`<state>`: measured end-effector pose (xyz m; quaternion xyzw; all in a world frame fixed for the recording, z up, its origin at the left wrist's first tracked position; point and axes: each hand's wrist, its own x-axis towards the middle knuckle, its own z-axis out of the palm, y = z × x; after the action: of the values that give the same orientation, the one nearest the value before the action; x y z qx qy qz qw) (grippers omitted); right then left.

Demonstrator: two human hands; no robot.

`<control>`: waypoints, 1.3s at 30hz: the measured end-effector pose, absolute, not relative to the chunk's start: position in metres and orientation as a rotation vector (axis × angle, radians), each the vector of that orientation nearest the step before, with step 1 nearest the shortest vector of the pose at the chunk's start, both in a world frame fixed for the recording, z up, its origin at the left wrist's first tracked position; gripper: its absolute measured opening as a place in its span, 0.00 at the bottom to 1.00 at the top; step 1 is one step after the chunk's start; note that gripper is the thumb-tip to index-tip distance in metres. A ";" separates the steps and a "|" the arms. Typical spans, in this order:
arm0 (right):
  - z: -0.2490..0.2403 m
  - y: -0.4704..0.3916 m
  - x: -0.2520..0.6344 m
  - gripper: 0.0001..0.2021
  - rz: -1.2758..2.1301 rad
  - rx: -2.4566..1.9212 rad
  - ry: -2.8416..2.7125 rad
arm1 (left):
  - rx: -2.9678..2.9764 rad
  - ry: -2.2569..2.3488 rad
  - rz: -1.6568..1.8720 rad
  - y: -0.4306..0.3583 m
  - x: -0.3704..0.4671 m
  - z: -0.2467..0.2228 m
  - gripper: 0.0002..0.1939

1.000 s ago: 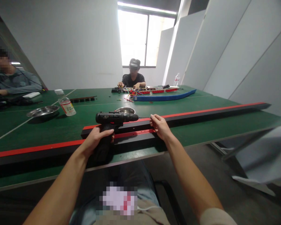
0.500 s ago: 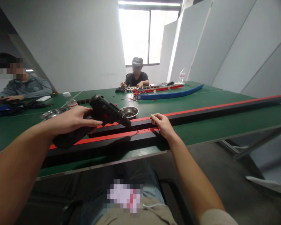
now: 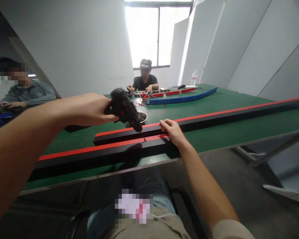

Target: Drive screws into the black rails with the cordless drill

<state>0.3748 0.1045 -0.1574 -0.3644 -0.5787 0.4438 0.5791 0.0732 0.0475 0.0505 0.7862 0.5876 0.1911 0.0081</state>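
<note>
My left hand (image 3: 97, 108) is wrapped round a black cordless drill (image 3: 126, 111), which tilts down to the right. Its thin bit points at the near edge of the red top of a long black bar (image 3: 89, 152); whether the tip touches cannot be made out. My right hand (image 3: 173, 132) rests at this bar, right of the bit, thumb and fingers pinched together. Anything between those fingertips is too small to name. Small dark holes show in the red strip beside the hand. Behind lies a second red-topped black bar (image 3: 219, 116).
A metal bowl (image 3: 142, 117) stands behind the drill, partly hidden. Farther back on the green table (image 3: 204, 136) lie a blue strip (image 3: 181, 100), wires and red parts (image 3: 173, 93). One person (image 3: 146, 81) sits opposite, another (image 3: 30, 93) at left. A bottle (image 3: 193, 79) stands at the back right.
My left hand has raised the back of the drill and swung it right, so it points more steeply down. The bit's tip stays nearly in place. My right hand has hardly moved.
</note>
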 end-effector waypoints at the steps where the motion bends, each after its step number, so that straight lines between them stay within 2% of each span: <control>1: -0.157 0.104 0.375 0.19 1.034 -0.850 -1.354 | 2.658 1.860 0.347 0.046 0.083 0.050 0.26; 3: -0.157 0.104 0.374 0.19 1.024 -0.851 -1.353 | 2.879 1.931 0.094 0.042 0.101 0.048 0.31; 4: -0.156 0.103 0.374 0.19 1.019 -0.856 -1.354 | 2.937 1.979 0.064 0.040 0.110 0.047 0.30; 7: -0.157 0.103 0.374 0.20 1.013 -0.867 -1.360 | 3.017 2.057 0.092 0.036 0.126 0.045 0.27; 15: -0.158 0.103 0.374 0.20 1.020 -0.866 -1.360 | 3.067 2.077 0.054 0.035 0.132 0.047 0.26; 19: -0.155 0.100 0.371 0.21 0.961 -0.898 -1.368 | 3.033 2.062 0.136 0.038 0.129 0.044 0.20; 24: -0.147 0.090 0.388 0.23 0.767 -0.951 -1.321 | 2.916 1.945 0.399 0.038 0.126 0.040 0.16; 27: -0.150 0.085 0.411 0.22 0.698 -1.036 -1.253 | 2.900 1.967 0.399 0.036 0.123 0.040 0.15; 32: -0.164 0.082 0.428 0.20 0.980 -1.045 -1.081 | 2.776 1.757 0.269 0.041 0.097 0.049 0.22; 36: -0.167 0.078 0.419 0.19 1.142 -1.065 -1.067 | 2.441 1.674 0.225 0.043 0.062 0.049 0.14; 39: -0.166 0.077 0.415 0.18 1.141 -1.097 -1.085 | 2.102 1.714 0.361 0.033 0.038 0.032 0.16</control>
<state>0.4145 0.0772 -0.1661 -0.4681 -0.4630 0.4869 0.5740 0.0378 0.0327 0.0319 0.7526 0.6136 0.1291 0.2013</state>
